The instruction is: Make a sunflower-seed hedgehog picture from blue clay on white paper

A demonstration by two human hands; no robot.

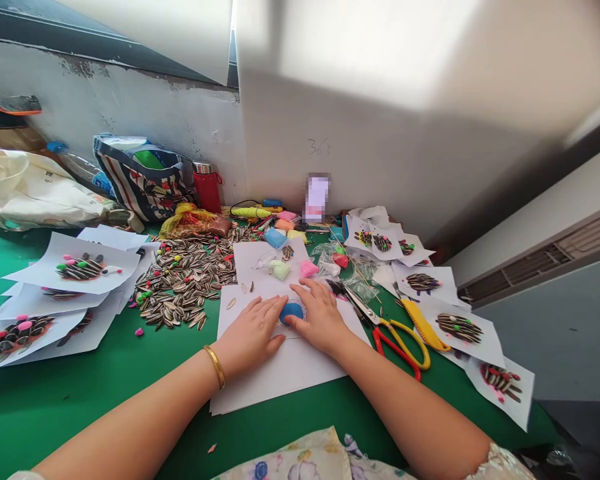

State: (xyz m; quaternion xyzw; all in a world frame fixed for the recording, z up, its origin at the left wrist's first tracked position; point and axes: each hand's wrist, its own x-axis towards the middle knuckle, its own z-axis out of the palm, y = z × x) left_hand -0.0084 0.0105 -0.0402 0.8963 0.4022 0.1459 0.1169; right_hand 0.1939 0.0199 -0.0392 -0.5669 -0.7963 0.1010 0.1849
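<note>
A flat blue patch of modelling clay point(292, 313) lies on white paper point(265, 383) in the middle of the table. My left hand point(254, 331) rests flat on the paper, its fingertips at the patch's left edge. Over the right side of the clay lies my right hand point(320, 315), fingers spread and the thumb touching it. Neither hand grips anything. Faint drawn lines around the clay are partly covered by my fingers. Just beyond them sit a pale green clay lump point(279, 269) and a pink clay lump point(309, 269).
Sunflower seeds point(187, 273) are heaped to the left. Seed-decorated sheets stand in piles at left point(80, 267) and right point(460, 327). Scissors point(395, 333) and a yellow cutter point(423, 325) lie right of my right hand. A red bottle point(207, 189) stands by the wall.
</note>
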